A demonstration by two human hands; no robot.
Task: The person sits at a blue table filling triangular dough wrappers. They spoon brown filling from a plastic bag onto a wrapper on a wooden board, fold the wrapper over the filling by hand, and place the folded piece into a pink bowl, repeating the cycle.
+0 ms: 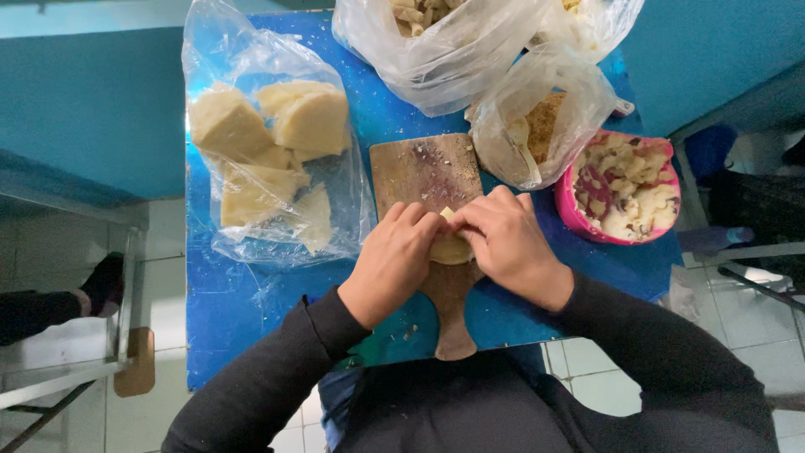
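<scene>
Item: dough piece (451, 248), pale yellow, small, pinched between both hands over the middle of a wooden board (436, 189) on a blue table (243, 310). Risks, as judged — the soft piece may tear or squash out of shape if the fingers press unevenly; crumbs on the board may stick to it; the bag of crumbs (537, 126) leans just beside the right hand (511, 247) and a nudge could tip it toward the pink bowl (625, 189). Grip: left hand (392, 262) curled nearly closed, fingertips on the left edge of the piece; right hand likewise closed over its right and top edge — thumbs hidden, so how deep the hold goes cannot be told. Nearby: dough blocks (268, 143) in an open plastic bag at left, well apart from the hands; a second bag (436, 42) at the far edge.
</scene>
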